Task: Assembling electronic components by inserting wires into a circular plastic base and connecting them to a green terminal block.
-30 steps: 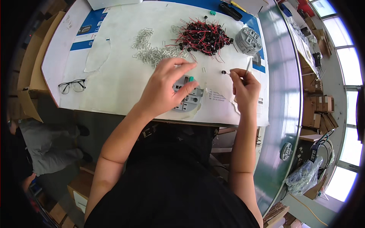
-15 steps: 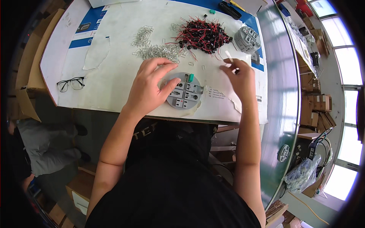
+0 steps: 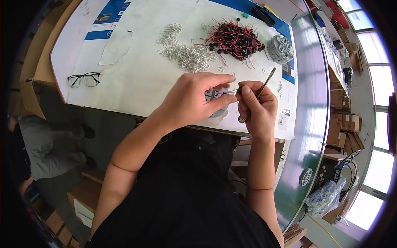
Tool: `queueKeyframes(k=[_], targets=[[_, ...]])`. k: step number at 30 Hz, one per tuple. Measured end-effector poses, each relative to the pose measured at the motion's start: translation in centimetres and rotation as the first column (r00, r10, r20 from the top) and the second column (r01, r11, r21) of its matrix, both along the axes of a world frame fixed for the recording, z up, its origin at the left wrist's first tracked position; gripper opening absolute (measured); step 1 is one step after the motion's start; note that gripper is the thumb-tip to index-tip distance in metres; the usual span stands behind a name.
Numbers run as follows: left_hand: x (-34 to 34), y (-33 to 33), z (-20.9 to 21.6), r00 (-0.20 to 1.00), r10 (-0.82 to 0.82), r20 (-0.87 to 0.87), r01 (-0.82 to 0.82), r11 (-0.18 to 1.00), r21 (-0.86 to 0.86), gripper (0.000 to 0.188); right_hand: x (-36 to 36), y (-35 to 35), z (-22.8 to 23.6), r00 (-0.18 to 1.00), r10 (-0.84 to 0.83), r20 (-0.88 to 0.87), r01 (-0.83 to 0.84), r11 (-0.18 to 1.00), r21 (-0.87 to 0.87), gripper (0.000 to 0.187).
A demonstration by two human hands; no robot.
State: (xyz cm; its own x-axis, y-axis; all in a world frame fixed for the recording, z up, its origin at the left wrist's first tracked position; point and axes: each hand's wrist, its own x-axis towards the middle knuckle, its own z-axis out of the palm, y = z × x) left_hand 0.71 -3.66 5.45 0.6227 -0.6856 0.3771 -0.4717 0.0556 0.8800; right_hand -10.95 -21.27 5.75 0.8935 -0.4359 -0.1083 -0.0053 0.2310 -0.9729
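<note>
My right hand (image 3: pixel 260 109) is closed around a screwdriver (image 3: pixel 266 82), its blade pointing up and away and its handle end showing below the palm. Between that hand's thumb and fingers sits a small black part (image 3: pixel 239 91), with thin wires (image 3: pixel 231 91) running left from it. My left hand (image 3: pixel 196 97) reaches in from the left, thumb and forefinger apart on either side of the wires. Under it lies a round grey plate (image 3: pixel 213 94) with slots, mostly hidden by the hand.
Beyond my hands are a heap of metal clips (image 3: pixel 186 56) and a pile of black parts with red wires (image 3: pixel 235 39). Stacked grey discs (image 3: pixel 280 49) stand right of it. Eyeglasses (image 3: pixel 84 79) lie at left, a black stapler-like tool (image 3: pixel 264 15) at the back.
My hands have come together over the plate, the right moving left and nearer with the screwdriver and black part. The view has shifted, so the table appears further right.
</note>
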Motion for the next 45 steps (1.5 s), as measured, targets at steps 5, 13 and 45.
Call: queueKeyframes(k=[5,13,45], targets=[[0.2,0.5,-0.6,0.882,-0.064,-0.467,0.105,0.993,0.063,0.029,-0.5,1.0,-0.2,0.997,0.073,-0.011,-0.074,0.99,-0.118,0.016],[0.0,1.7,-1.9,0.998,-0.015,0.063,-0.01,0.924,0.382,0.011,-1.6,1.2,-1.6,0.997,0.059,-0.046,-0.073,0.606,-0.792,0.019],[-1.8,-0.2,-3.8,0.914,0.225,0.337,-0.294,0.94,0.17,0.065,2.1,2.3,-5.5,0.919,0.076,0.387,0.081,0.924,-0.374,0.048]])
